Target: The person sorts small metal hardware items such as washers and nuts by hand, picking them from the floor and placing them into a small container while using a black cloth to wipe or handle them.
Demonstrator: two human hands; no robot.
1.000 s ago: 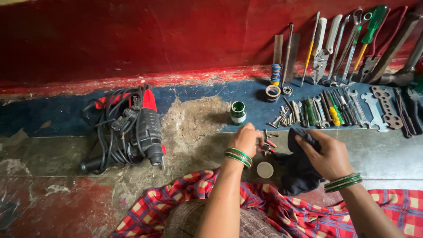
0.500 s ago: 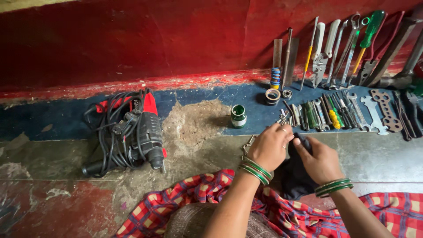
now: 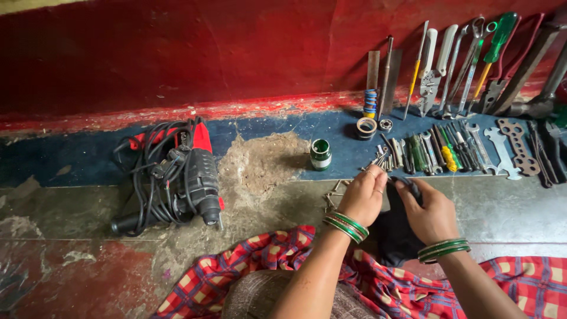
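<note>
While both hands pinch a dark cloth [image 3: 397, 227], a green jar [image 3: 320, 154] stands beyond.

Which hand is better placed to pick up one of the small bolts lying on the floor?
Probably the left hand: the loose bolts lie just beside it on the floor, on its outer side. The right hand holds the dark cloth and is farther away.
</note>
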